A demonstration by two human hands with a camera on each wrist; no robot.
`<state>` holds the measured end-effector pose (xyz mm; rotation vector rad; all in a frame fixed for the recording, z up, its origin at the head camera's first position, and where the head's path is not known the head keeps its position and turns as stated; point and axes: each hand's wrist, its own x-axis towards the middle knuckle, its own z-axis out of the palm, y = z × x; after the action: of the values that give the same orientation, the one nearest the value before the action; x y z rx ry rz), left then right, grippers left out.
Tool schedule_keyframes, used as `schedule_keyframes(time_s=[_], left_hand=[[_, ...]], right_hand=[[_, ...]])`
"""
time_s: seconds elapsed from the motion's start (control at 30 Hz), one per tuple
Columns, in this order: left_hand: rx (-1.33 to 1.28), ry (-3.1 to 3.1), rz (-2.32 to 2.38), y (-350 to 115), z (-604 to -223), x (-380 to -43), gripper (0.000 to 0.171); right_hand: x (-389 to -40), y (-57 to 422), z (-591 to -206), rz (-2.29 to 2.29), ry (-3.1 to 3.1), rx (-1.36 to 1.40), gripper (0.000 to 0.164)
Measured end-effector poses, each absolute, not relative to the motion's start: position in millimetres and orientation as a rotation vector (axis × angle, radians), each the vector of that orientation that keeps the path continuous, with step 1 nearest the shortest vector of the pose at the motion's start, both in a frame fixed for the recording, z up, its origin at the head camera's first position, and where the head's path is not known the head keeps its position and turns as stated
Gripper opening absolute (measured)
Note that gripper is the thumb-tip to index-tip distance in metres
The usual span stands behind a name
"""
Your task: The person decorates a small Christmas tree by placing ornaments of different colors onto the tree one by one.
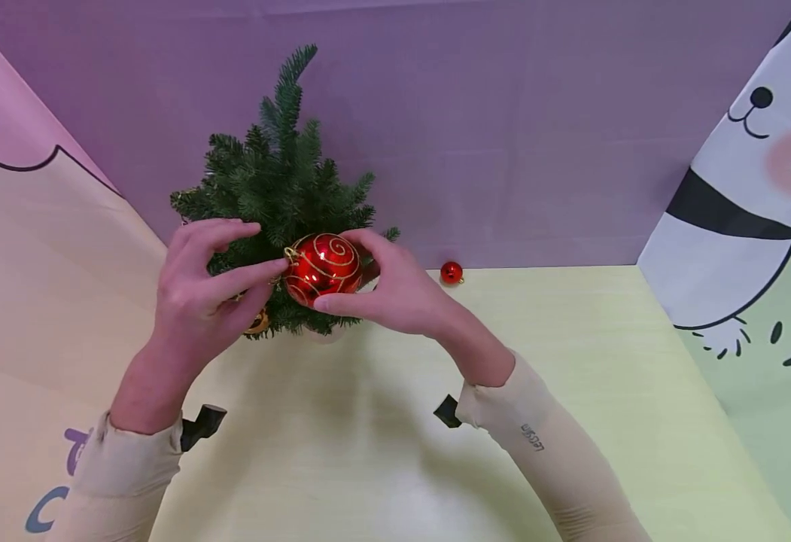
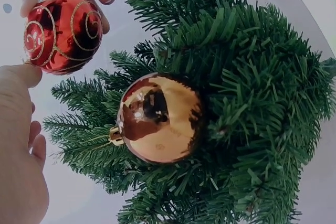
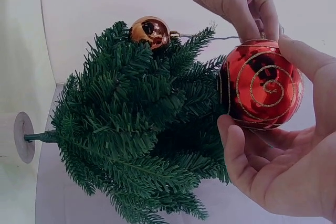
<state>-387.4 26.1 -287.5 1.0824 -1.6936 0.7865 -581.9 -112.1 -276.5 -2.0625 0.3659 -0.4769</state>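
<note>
A large shiny red bauble [image 1: 324,268] with gold glitter swirls is held up in front of the small Christmas tree [image 1: 269,177]. My right hand [image 1: 395,290] grips it from the right, thumb and fingers spread round its sides. At its gold cap [image 1: 290,254], the thumb and index finger of my left hand [image 1: 208,282] pinch together, with the other fingers raised. The right wrist view shows these left fingertips against the top of the red bauble [image 3: 264,87]. A plain gold bauble [image 2: 160,118] with a gold cap hangs among the green branches below the left hand.
A small red bauble [image 1: 451,273] lies at the table's back edge, right of the tree. The tree's pale base [image 3: 23,137] shows in the right wrist view. A purple backdrop [image 1: 503,135] stands behind, and a panda-print panel [image 1: 740,226] is on the right.
</note>
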Motion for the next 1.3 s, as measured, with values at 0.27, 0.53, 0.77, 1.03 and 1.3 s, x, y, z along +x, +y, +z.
schedule_keyframes(time_s=[0.27, 0.53, 0.77, 1.03, 1.3], left_hand=[[1.125, -1.726, 0.817, 29, -290, -389, 0.033], [1.173, -1.73, 0.753, 28, -290, -393, 0.022], [1.138, -1.671, 0.683, 22, -292, -396, 0.024], [1.158, -1.61, 0.424, 20, -292, -393, 0.02], [1.2, -1.605, 0.353, 21, -288, -393, 0.017]], right_hand=[[-584, -114, -279, -0.404, 0.342, -2.017, 0.072], [-580, -112, -282, -0.351, 0.289, -1.979, 0.071], [-579, -113, -285, -0.337, 0.258, -1.961, 0.069], [-579, -117, -288, -0.314, 0.244, -1.958, 0.069], [-576, -117, -292, -0.272, 0.171, -1.961, 0.068]])
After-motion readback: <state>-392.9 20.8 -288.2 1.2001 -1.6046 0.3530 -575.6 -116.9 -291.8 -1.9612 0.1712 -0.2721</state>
